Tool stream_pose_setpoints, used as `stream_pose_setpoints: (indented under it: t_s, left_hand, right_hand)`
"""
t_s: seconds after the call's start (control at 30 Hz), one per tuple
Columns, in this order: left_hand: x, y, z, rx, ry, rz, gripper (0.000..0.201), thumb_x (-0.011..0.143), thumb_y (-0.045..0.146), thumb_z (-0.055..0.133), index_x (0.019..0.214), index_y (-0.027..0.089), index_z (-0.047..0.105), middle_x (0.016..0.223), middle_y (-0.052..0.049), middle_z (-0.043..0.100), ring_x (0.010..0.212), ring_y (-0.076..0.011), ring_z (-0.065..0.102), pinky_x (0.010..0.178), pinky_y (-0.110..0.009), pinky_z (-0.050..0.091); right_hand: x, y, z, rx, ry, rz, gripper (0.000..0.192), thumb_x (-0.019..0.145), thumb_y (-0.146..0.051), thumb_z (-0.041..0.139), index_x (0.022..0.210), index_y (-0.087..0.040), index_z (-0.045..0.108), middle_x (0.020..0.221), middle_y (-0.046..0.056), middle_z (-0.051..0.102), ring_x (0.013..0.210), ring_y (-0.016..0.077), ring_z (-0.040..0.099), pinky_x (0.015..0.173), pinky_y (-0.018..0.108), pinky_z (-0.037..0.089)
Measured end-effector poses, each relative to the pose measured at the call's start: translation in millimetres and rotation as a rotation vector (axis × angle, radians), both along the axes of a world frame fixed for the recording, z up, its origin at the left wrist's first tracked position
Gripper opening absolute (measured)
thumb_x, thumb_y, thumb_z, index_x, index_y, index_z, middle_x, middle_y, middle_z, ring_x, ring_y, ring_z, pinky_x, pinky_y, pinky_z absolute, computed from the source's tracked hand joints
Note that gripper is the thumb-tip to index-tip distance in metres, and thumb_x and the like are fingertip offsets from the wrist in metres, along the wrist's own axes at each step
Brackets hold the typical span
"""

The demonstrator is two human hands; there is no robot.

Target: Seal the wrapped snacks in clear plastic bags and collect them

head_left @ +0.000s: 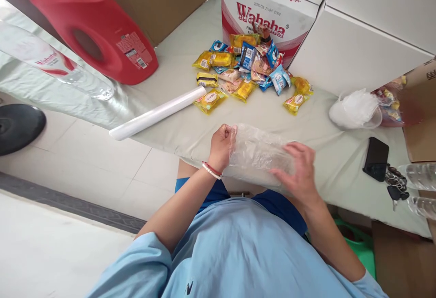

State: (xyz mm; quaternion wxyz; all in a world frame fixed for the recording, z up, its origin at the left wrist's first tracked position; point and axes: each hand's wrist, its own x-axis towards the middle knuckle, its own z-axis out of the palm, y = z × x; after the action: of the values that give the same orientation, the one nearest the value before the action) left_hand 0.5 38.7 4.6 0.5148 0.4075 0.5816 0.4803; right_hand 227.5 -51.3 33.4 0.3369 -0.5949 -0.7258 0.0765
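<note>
At the table's near edge I hold a clear plastic bag (257,152) flat between both hands. My left hand (221,146) pinches the bag's left end with closed fingers; a red and white bracelet sits on that wrist. My right hand (299,171) presses on the bag's right part with fingers spread over it. A pile of small wrapped snacks (248,68), yellow, blue and orange, lies farther back on the table (177,75). A white roll of bags (158,113) lies to the left of my hands.
A red jug (91,25) and a clear water bottle (54,64) are at the left. A Wahaha carton (269,7) and white boxes (361,39) stand behind the snacks. At the right lie crumpled white bags (354,109), a black phone (376,158) and keys (395,186).
</note>
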Motion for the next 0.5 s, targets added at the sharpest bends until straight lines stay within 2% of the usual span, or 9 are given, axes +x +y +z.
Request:
stream_pose_setpoints:
  t_s: [0.03,0.1,0.17,0.2,0.27,0.37,0.43,0.5]
  left_hand:
    - [4.0,-1.0,-0.4,0.008,0.015,0.0,0.049,0.092,0.058,0.066,0.069,0.024,0.039,0.056,0.008,0.038,0.051,-0.0101,0.033,0.05,-0.023,0.03]
    - [9.5,-2.8,-0.8,0.032,0.034,-0.006,0.048,0.094,0.058,0.063,0.069,0.024,0.039,0.057,0.008,0.039,0.053,-0.0107,0.035,0.052,-0.024,0.031]
    - [10.0,-4.2,-0.7,0.068,0.066,-0.017,0.045,0.095,0.055,0.061,0.069,0.024,0.041,0.059,0.007,0.041,0.055,-0.0111,0.036,0.054,-0.025,0.032]
    - [8.1,-4.8,-0.2,0.089,0.084,-0.031,0.044,0.095,0.054,0.061,0.069,0.023,0.042,0.059,0.007,0.041,0.056,-0.0111,0.036,0.055,-0.025,0.032]
    - [0.5,-5.3,2.1,0.119,0.104,-0.084,0.042,0.094,0.053,0.063,0.07,0.023,0.045,0.059,0.007,0.041,0.056,-0.011,0.035,0.055,-0.025,0.03]
    - [-17.8,-3.9,8.3,0.101,0.069,-0.219,0.042,0.09,0.056,0.067,0.072,0.023,0.05,0.058,0.007,0.039,0.053,-0.0103,0.032,0.052,-0.025,0.025]
    - [-32.5,-0.6,12.0,0.07,0.024,-0.315,0.043,0.086,0.059,0.071,0.074,0.022,0.053,0.057,0.007,0.039,0.052,-0.0096,0.03,0.051,-0.025,0.024]
    - [-47.8,4.6,13.5,0.041,0.007,-0.39,0.042,0.083,0.06,0.073,0.075,0.022,0.057,0.059,0.007,0.043,0.052,-0.0093,0.032,0.051,-0.024,0.025]
  right_hand:
    - [-15.7,-0.2,-2.0,0.011,-0.044,0.099,0.058,0.086,-0.059,0.075,0.131,-0.025,0.063,0.138,0.015,0.059,0.133,0.0351,0.049,0.111,0.056,0.045]
    - [-41.8,2.9,-7.8,0.012,-0.065,0.194,0.041,0.093,-0.047,0.072,0.127,-0.026,0.065,0.139,0.014,0.06,0.137,0.0349,0.047,0.114,0.057,0.043]
    - [-54.0,10.5,-9.9,0.005,0.015,0.206,0.017,0.1,-0.034,0.062,0.112,-0.028,0.071,0.122,0.011,0.068,0.13,0.0321,0.052,0.111,0.055,0.046]
    - [-53.9,15.8,-7.6,-0.014,0.084,0.207,0.014,0.101,-0.031,0.058,0.105,-0.028,0.072,0.112,0.009,0.071,0.124,0.0303,0.056,0.109,0.053,0.048]
    - [-43.2,28.7,4.5,-0.099,0.26,0.212,0.015,0.102,-0.034,0.059,0.097,-0.028,0.072,0.101,0.007,0.072,0.11,0.027,0.062,0.101,0.048,0.052]
    - [-11.9,54.6,35.8,-0.353,0.531,0.193,0.023,0.093,-0.048,0.071,0.092,-0.025,0.07,0.093,0.005,0.071,0.088,0.0217,0.068,0.08,0.038,0.058]
    - [10.2,77.0,56.8,-0.518,0.654,0.178,0.034,0.083,-0.053,0.081,0.089,-0.022,0.068,0.081,0.002,0.069,0.073,0.018,0.067,0.066,0.032,0.056]
    - [28.1,103.0,71.5,-0.636,0.71,0.179,0.038,0.076,-0.05,0.088,0.087,-0.021,0.067,0.072,0.0,0.067,0.061,0.0144,0.063,0.057,0.027,0.052]
